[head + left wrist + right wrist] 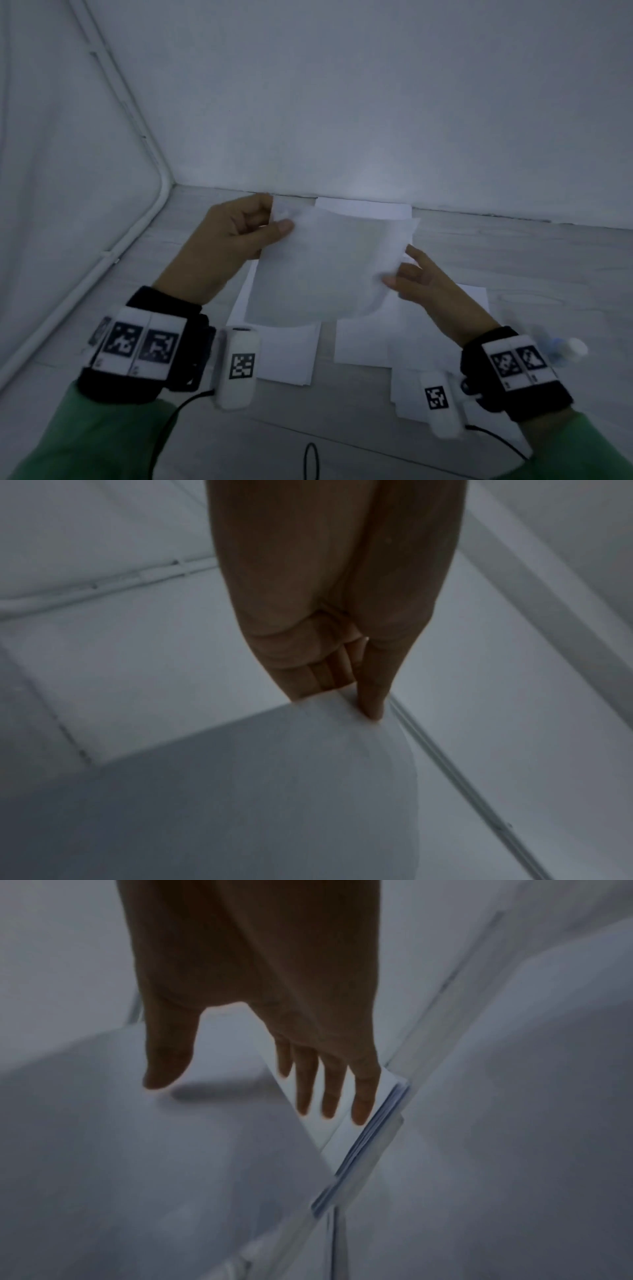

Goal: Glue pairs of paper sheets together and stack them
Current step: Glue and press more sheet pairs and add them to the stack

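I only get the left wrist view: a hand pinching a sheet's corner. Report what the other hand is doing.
Observer: The right hand holds the sheet at its opposite edge, thumb on the near face, fingers straight behind.
Operator: Give me the sheet's position over the table.
Observer: It is lifted off the table, above loose sheets lying flat.
Operator: Locate the glue.
Observer: A blurred white-capped bottle lies beside the right wrist; I cannot confirm it is glue.
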Demonstrator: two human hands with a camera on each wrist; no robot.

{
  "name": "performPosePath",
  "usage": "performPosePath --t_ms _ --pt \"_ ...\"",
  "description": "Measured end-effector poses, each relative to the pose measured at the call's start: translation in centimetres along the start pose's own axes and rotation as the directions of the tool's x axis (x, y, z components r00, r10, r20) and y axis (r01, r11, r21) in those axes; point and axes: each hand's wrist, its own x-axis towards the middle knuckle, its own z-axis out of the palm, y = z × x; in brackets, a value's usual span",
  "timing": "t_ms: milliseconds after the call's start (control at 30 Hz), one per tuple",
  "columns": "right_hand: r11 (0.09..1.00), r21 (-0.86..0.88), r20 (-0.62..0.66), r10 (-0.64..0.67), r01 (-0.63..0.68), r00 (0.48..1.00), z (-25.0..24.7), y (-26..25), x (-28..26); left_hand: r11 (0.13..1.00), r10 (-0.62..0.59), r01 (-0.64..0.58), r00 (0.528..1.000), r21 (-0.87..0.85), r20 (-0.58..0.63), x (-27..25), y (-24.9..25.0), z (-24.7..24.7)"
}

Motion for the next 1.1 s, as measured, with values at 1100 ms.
performPosePath --t_ms 1100 --pt "0.998 0.048 -0.460 -0.009 0.035 0.888 -7.3 1.7 -4.6 0.906 -0.413 0.422 0.897 0.028 -0.158 3.0 -11.1 7.4"
